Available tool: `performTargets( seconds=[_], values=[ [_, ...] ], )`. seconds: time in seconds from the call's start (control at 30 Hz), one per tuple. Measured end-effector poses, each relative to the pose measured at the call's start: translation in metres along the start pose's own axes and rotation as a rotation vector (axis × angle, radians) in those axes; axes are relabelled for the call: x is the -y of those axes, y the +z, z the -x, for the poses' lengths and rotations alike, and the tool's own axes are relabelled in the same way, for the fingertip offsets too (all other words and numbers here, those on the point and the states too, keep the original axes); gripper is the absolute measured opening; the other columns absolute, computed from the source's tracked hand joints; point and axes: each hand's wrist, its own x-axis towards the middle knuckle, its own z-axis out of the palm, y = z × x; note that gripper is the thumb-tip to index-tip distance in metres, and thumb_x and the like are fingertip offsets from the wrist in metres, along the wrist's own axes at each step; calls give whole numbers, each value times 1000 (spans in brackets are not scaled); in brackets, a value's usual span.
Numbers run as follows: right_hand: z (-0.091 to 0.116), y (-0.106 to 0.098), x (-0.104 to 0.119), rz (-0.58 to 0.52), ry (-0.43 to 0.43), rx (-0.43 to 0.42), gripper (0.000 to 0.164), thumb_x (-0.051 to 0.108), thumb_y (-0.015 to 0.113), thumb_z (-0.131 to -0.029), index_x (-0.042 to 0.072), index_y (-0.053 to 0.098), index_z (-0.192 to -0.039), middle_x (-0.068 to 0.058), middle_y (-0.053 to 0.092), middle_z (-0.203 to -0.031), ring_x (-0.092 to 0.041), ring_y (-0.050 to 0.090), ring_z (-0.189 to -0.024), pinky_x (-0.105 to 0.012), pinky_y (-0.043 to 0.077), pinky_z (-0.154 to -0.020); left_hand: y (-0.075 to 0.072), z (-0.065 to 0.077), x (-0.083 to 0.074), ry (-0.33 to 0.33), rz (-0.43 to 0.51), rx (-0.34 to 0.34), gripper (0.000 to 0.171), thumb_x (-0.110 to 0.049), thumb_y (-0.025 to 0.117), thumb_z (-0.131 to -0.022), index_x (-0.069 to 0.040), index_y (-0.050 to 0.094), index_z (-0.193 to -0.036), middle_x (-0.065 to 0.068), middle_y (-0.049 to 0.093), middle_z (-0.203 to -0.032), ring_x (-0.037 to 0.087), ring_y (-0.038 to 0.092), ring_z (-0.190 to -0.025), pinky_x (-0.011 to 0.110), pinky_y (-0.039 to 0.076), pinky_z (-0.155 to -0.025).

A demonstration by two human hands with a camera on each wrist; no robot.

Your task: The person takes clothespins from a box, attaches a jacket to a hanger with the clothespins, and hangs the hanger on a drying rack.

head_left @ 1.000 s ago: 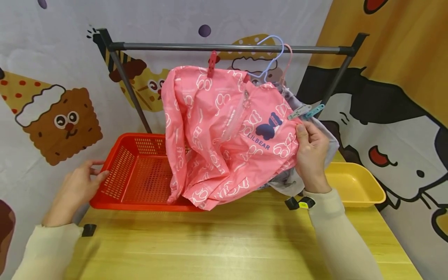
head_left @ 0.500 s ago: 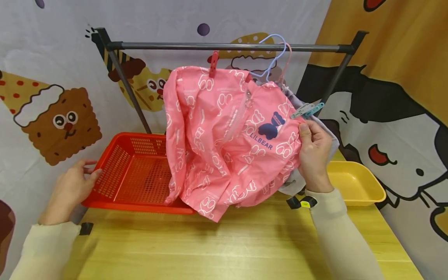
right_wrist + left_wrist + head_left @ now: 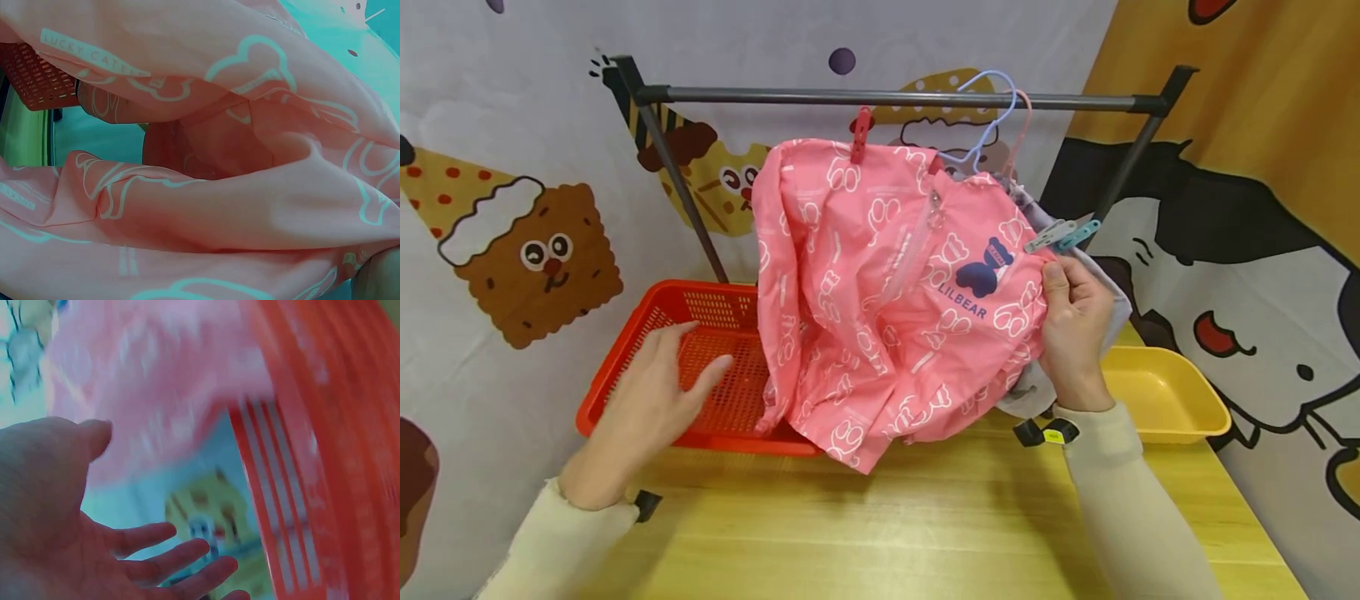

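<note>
A pink jacket (image 3: 850,292) with white bear outlines and a dark bear print hangs tilted below the rack. My right hand (image 3: 1075,321) pinches its edge at the right, between thumb and fingers. In the right wrist view the jacket (image 3: 250,212) fills most of the frame. My left hand (image 3: 651,400) is over the red basket (image 3: 658,437), fingers spread and holding nothing. The left wrist view, blurred, shows that hand (image 3: 112,537) apart from both jacket and basket. A red clothespin (image 3: 860,135) grips the jacket's top. Two more clothespins, one pale (image 3: 1050,236) and one teal (image 3: 1078,236), sit near my right hand.
The grey rack bar (image 3: 880,98) spans the top, carrying a blue hanger (image 3: 1000,125) and a pink hanger (image 3: 1024,125). A greyish garment (image 3: 1108,292) hangs behind the jacket. On the wooden table (image 3: 880,533) a yellow tray (image 3: 1165,396) stands at the right.
My left hand has let go of the basket's left rim and moved right, over the basket. The basket has shifted a little left, while my right hand keeps its pinch on the jacket.
</note>
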Motion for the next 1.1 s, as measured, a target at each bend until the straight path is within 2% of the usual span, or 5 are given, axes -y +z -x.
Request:
performTargets(
  seconds=[0.2,0.4,0.6,0.8,1.1],
  values=[
    [0,0,1,-3,22,2,20,19,72,-117,3,85,-120,-5,79,-96,-12,76,-77,-22,68,-76,30,9,-49,88,65,100,110,-66,78,-107,-4,26,-182,31,50,-171,54,61,-147,77,58,-116],
    [0,-1,0,0,21,4,18,19,70,-118,7,85,-118,-3,79,-94,-10,75,-77,-21,68,-75,61,10,-75,246,172,59,128,-60,93,-97,-20,11,-187,19,55,-156,39,65,-137,68,64,-111],
    [0,-2,0,-4,37,-1,18,18,70,-118,7,84,-116,-3,79,-95,-10,75,-78,-22,68,-77,80,19,-96,252,104,74,146,-66,94,-93,-7,-2,-187,32,44,-171,57,66,-140,75,63,-108],
    [0,-2,0,9,39,11,19,19,69,-119,8,84,-119,-4,79,-97,-11,77,-80,-23,69,-79,92,23,-114,253,18,103,153,-67,98,-89,6,2,-184,42,17,-187,68,42,-164,78,61,-110],
    [-1,-3,-1,15,36,25,19,19,68,-119,9,84,-117,-2,80,-93,-10,77,-77,-22,68,-75,102,18,-127,259,-29,92,155,-57,106,-84,8,6,-183,41,21,-187,65,58,-153,74,63,-110]
  ],
)
